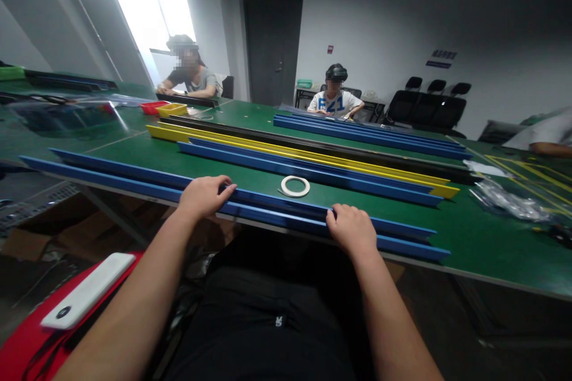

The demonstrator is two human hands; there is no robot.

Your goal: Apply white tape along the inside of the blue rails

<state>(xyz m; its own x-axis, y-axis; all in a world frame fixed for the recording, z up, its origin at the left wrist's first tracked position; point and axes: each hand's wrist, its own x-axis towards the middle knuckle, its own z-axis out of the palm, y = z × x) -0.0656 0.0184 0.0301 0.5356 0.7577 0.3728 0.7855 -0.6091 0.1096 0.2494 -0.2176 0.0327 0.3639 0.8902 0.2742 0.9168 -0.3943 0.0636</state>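
A long blue U-shaped channel (277,218) lies along the front edge of the green table, its open side up. My left hand (202,197) is closed over it left of its middle, with the thumb along the far wall. Further right, my right hand (353,227) grips the same channel, fingers curled over the far wall and the palm at the near one. Just beyond the channel, between my hands, a white ring-shaped roll (295,194) lies flat on the table. Behind the roll is another blue channel (313,174).
A yellow channel (308,156) and black strips (330,150) lie farther back, then blue channels (357,133). Red (154,108) and yellow trays (172,109) stand left. Clear plastic bags (513,201) lie right. Two people sit across the green table (504,250); a third person's arm shows right.
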